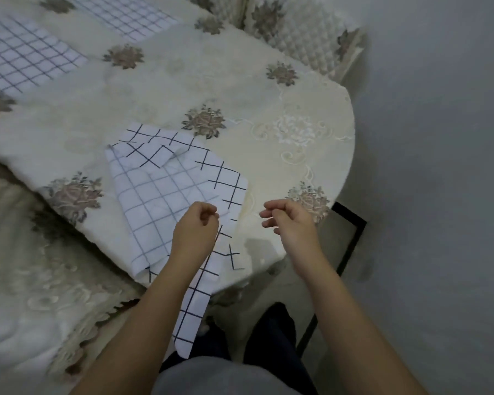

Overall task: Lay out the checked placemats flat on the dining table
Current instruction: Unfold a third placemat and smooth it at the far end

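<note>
At table (280,169) edge: crumpled placemat (166,195) overhangs; left hand (196,225) curled, grip unclear; right hand (287,219) loose, empty.

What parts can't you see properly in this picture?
Head view only:
Whether the left hand grips the placemat pile: its curled fingers hide the contact.
How many mats the pile holds: folds overlap.
The far left placemat: blurred, cut by the left edge.
The top placemat: cut by the top edge.

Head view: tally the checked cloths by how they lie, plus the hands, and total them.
Flat white checked fabric placemats: 2
Rumpled heap of white checked fabric, mat count unclear: 1
Bare hands, left hand and right hand: 2
Total: 5
</note>
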`<state>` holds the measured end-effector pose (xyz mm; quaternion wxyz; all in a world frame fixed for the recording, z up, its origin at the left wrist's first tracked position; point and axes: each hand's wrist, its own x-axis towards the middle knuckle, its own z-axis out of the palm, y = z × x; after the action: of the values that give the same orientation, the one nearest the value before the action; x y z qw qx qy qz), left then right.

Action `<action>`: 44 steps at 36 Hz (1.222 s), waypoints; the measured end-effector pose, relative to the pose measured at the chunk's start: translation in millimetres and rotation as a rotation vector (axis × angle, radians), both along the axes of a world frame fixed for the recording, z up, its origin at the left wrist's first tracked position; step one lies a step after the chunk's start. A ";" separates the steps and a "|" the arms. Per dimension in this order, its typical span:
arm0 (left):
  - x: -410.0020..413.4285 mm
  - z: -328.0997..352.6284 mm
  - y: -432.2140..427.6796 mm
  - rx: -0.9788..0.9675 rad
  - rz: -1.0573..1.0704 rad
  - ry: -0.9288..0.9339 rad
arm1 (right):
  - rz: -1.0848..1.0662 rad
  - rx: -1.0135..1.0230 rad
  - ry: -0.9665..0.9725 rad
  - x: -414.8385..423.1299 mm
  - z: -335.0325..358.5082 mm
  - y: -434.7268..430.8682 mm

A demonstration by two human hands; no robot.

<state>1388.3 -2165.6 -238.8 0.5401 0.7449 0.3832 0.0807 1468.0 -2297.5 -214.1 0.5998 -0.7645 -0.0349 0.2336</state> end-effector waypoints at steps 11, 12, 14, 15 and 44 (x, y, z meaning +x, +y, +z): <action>21.6 -22.8 -21.0 0.040 0.363 0.167 | 0.407 -0.091 0.106 74.1 -29.3 28.5; 23.5 -24.4 -22.6 0.043 0.361 0.179 | 0.418 -0.109 0.114 76.8 -32.6 26.9; 30.6 -27.1 -29.1 0.044 0.403 0.193 | 0.460 -0.144 0.131 87.3 -37.1 25.2; 33.5 -28.1 -32.1 0.042 0.431 0.196 | 0.479 -0.159 0.141 92.1 -39.5 24.7; -18.6 -47.7 -3.1 0.473 -0.091 0.711 | 0.226 -0.281 0.422 78.8 -79.4 67.9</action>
<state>1369.7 -2168.8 -286.6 0.1918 0.8458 0.4833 -0.1196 1546.9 -2229.6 -293.5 0.4522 -0.7657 0.0386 0.4557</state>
